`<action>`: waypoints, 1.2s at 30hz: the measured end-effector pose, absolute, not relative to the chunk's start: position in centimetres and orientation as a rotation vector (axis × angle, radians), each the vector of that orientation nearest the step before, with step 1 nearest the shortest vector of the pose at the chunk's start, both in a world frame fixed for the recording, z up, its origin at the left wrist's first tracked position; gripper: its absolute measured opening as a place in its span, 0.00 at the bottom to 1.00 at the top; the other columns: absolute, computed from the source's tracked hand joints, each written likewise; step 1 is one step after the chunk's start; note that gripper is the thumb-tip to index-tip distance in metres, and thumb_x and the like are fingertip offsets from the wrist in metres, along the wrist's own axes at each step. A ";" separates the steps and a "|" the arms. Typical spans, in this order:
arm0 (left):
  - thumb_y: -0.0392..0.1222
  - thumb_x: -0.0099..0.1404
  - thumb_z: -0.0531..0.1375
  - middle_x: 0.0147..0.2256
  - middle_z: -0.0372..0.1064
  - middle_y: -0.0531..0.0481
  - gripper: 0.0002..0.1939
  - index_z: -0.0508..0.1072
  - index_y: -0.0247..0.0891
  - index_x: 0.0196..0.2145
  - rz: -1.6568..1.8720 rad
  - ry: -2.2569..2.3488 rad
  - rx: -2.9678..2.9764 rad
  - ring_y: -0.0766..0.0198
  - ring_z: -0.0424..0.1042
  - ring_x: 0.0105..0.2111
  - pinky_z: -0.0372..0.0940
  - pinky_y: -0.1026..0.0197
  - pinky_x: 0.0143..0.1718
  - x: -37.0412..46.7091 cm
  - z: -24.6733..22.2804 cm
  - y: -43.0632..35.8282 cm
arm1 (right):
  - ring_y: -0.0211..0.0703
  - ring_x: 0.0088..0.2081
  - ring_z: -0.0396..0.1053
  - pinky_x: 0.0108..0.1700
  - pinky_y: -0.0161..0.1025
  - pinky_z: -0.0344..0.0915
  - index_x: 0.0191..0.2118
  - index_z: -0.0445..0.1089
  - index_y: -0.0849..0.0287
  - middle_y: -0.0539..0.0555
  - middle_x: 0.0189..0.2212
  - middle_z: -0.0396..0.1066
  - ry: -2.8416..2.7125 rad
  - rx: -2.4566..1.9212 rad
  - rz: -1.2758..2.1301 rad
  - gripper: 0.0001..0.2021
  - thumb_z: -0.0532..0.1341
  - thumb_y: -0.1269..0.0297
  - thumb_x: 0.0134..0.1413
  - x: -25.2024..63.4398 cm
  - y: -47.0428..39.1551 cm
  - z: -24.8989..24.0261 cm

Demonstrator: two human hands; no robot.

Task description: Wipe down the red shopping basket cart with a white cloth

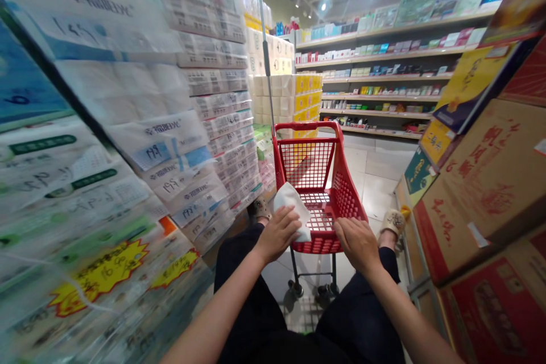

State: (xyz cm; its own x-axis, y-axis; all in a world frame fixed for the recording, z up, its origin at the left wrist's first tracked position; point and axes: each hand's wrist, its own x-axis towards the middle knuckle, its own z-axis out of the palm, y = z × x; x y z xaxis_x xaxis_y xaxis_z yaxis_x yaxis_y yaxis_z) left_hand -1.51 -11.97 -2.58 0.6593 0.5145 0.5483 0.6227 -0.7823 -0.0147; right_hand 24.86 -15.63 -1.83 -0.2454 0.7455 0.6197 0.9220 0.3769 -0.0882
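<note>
A red plastic shopping cart [350, 196] stands between my knees, its handle at the far end and its grid basket bare inside. My left hand [279, 233] is closed on a white cloth [291, 198], pressed against the near left corner of the basket. Part of the cloth drapes over the rim and into the basket. On the near right corner, my right hand [358, 243] is wrapped over the rim, fingertips partly hidden inside. Below the basket, dark legs and casters [294, 288] show.
Wrapped tissue packs [230, 125] are stacked high along the left, with yellow price tags [102, 276]. Cardboard boxes [490, 170] line the right side close by. A thin metal pole [265, 51] rises at the cart's left. Stocked shelves [379, 79] stand at the back.
</note>
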 end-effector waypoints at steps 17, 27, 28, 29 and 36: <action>0.38 0.69 0.52 0.37 0.69 0.44 0.09 0.69 0.34 0.43 -0.735 -1.072 -2.574 0.56 0.68 0.36 0.65 0.52 0.39 10.5 -2.8 -15.1 | 0.45 0.37 0.65 0.43 0.43 0.53 0.43 0.68 0.55 0.53 0.35 0.73 -2.052 -1.426 -0.215 0.17 0.44 0.57 0.67 24.8 -16.9 -2.1; 0.41 0.73 0.49 0.42 0.72 0.48 0.12 0.67 0.40 0.50 -0.659 -0.872 -2.658 0.60 0.70 0.45 0.62 0.52 0.53 2.8 -1.2 -14.5 | 0.45 0.39 0.65 0.43 0.43 0.54 0.45 0.67 0.56 0.54 0.39 0.73 -2.158 -1.340 -0.233 0.16 0.47 0.55 0.66 25.4 -16.6 -2.5; 0.40 0.73 0.50 0.44 0.71 0.48 0.12 0.67 0.40 0.50 -0.674 -0.849 -2.648 0.60 0.68 0.48 0.59 0.51 0.57 1.8 -1.3 -14.2 | 0.46 0.39 0.65 0.43 0.43 0.54 0.45 0.67 0.56 0.55 0.39 0.73 -2.160 -1.334 -0.238 0.15 0.47 0.55 0.67 25.4 -16.5 -2.5; 0.40 0.72 0.50 0.47 0.71 0.49 0.12 0.68 0.41 0.50 -0.690 -0.835 -2.636 0.60 0.67 0.52 0.56 0.50 0.60 0.7 -1.5 -13.9 | 0.46 0.40 0.65 0.43 0.43 0.54 0.46 0.67 0.56 0.55 0.40 0.73 -2.161 -1.329 -0.240 0.15 0.47 0.55 0.67 25.4 -16.5 -2.6; 0.40 0.72 0.50 0.56 0.65 0.47 0.12 0.70 0.40 0.48 -0.731 -0.860 -2.632 0.56 0.53 0.64 0.51 0.46 0.65 -3.2 -1.9 -13.0 | 0.46 0.41 0.65 0.44 0.44 0.53 0.47 0.66 0.57 0.56 0.42 0.73 -2.156 -1.331 -0.248 0.16 0.47 0.55 0.67 24.7 -16.7 -2.6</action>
State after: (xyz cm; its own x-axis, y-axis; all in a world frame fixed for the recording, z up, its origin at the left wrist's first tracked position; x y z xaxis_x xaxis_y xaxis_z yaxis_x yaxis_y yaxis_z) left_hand -3.22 -13.02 -1.94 0.6956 0.4713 0.5423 0.6112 -0.7849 -0.1017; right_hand 24.66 -16.67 -2.64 -0.3284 0.7546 0.5682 0.8637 0.4833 -0.1427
